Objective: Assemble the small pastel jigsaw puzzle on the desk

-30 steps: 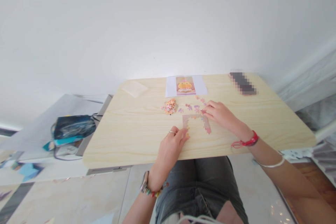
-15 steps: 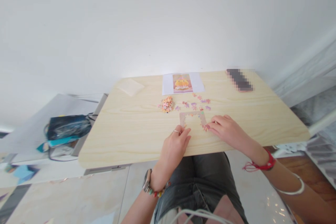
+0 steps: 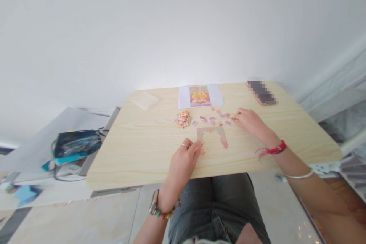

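Note:
A partly joined jigsaw border [image 3: 224, 139] lies on the table, its top and two sides linked around bare wood. My left hand [image 3: 184, 158] is at its lower left side, fingers bent together and tips on the pieces there. My right hand [image 3: 250, 121] is up and to the right, thumb and fingers pinched on a small reddish puzzle piece [image 3: 233, 119]. Several loose pink and purple pieces [image 3: 212, 121] are scattered above the border. To their left is a heap of mixed puzzle pieces [image 3: 183, 118].
A paper sheet with a printed yellow character picture [image 3: 200, 96] lies at the back of the wooden table [image 3: 137, 141]. A pale flat packet [image 3: 145, 100] is at the back left, a phone [image 3: 262, 93] at the back right. Beyond the left edge sits a dark bag [image 3: 77, 145].
My right hand has moved from the border's lower right corner up and right to the loose pieces. My left hand has shifted slightly left, staying by the border's left side.

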A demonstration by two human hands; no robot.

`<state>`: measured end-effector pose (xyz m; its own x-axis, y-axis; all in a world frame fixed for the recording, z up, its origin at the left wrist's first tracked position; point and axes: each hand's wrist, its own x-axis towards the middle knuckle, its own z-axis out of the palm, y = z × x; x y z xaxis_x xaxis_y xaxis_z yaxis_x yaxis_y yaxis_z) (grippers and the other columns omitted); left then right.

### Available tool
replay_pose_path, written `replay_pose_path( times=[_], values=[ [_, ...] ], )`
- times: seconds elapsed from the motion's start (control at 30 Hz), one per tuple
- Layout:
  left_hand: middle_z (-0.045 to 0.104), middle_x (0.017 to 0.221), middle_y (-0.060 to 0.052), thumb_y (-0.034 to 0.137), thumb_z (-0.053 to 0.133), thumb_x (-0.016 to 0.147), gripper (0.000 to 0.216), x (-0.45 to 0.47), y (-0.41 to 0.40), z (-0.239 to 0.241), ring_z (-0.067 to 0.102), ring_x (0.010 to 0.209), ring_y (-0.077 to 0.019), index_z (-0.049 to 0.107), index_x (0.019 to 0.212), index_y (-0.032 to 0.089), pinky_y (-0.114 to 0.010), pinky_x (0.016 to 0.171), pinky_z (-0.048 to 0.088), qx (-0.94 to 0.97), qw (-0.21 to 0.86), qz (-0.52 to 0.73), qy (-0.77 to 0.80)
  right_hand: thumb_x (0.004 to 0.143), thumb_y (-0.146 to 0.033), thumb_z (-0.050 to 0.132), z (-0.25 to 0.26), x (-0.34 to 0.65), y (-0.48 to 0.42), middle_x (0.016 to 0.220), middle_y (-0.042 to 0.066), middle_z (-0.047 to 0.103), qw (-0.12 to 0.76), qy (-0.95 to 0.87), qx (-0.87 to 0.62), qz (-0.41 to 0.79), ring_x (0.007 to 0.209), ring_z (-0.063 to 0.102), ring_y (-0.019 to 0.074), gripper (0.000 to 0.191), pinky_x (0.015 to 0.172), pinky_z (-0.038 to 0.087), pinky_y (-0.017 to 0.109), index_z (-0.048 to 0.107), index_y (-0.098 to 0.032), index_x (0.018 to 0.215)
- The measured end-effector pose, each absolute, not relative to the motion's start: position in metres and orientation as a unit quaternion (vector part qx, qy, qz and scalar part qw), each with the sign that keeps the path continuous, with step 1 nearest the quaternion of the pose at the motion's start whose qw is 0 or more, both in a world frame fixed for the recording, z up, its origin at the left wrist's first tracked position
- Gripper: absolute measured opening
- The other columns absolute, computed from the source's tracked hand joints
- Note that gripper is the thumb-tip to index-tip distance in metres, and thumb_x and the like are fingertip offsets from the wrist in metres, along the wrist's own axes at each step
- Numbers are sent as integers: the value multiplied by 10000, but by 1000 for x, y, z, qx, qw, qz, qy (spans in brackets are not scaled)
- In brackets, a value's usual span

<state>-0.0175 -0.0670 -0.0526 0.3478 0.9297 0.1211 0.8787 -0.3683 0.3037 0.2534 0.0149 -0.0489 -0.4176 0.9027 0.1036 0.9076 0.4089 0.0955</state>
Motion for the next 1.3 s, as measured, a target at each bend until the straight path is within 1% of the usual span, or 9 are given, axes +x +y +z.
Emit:
replay_pose_path(
  times=[0.13, 0.37, 0.53, 0.67, 0.8, 0.97, 1.07, 1.13, 1.3],
  values=[
    [527, 876, -31, 272, 376, 868, 255, -22, -65, -56, 566, 721, -122, 540, 1056, 218, -216, 627, 464, 813, 84, 140, 559, 845, -193, 432, -43, 248, 12, 737, 99, 561, 13, -836, -544, -75, 674, 517, 169, 265, 633, 340, 292, 666, -121, 744],
    [519, 878, -31, 251, 401, 855, 244, -24, -62, -63, 567, 735, -127, 539, 1053, 209, -223, 643, 470, 813, 76, 150, 558, 842, -231, 442, -37, 192, 26, 867, 67, 562, 113, -861, -495, 22, 790, 531, 146, 219, 720, 375, 247, 641, -152, 801],
    [519, 867, -32, 228, 412, 849, 236, -28, -64, -64, 572, 726, -130, 546, 1040, 199, -229, 639, 474, 811, 76, 150, 561, 838, -326, 446, -47, 152, 43, 878, 93, 558, 95, -835, -540, 42, 821, 537, 182, 261, 708, 381, 276, 621, -136, 797],
    [532, 886, -40, 208, 426, 839, 246, -34, -64, -66, 577, 737, -133, 543, 1055, 189, -231, 645, 476, 803, 74, 148, 572, 835, -278, 449, -50, 147, 51, 883, 95, 559, 78, -834, -544, 54, 810, 546, 187, 218, 704, 374, 281, 613, -139, 797],
    [532, 899, -45, 213, 418, 844, 248, -34, -64, -67, 574, 741, -134, 543, 1057, 184, -235, 646, 475, 801, 78, 151, 573, 817, -271, 483, -49, 154, 51, 893, 84, 546, 100, -835, -536, 70, 801, 540, 172, 174, 697, 374, 267, 595, -139, 803],
    [523, 873, -39, 230, 407, 853, 239, -28, -68, -60, 561, 719, -130, 540, 1047, 188, -232, 631, 468, 809, 84, 154, 561, 798, -243, 511, -38, 180, 22, 889, 64, 528, 145, -863, -476, 89, 820, 522, 160, 119, 727, 374, 265, 579, -149, 824],
    [519, 860, -32, 248, 372, 870, 240, -20, -73, -59, 557, 723, -123, 535, 1038, 197, -222, 633, 465, 819, 93, 146, 546, 796, -248, 520, -33, 197, -12, 833, 53, 532, 130, -886, -439, 74, 826, 515, 175, 111, 752, 360, 295, 577, -153, 799],
    [520, 894, -37, 239, 355, 875, 245, -12, -77, -60, 556, 737, -121, 518, 1053, 198, -222, 641, 465, 832, 101, 136, 529, 810, -241, 503, -33, 205, -34, 807, 47, 539, 116, -895, -425, 73, 801, 517, 165, 113, 732, 354, 291, 579, -158, 793],
    [512, 907, -38, 216, 329, 878, 231, 10, -84, -63, 554, 759, -132, 508, 1023, 201, -235, 643, 466, 862, 120, 87, 485, 817, -197, 490, -44, 210, -64, 795, 46, 553, 99, -892, -441, 30, 795, 521, 160, 100, 709, 333, 293, 572, -159, 775]
  ],
)
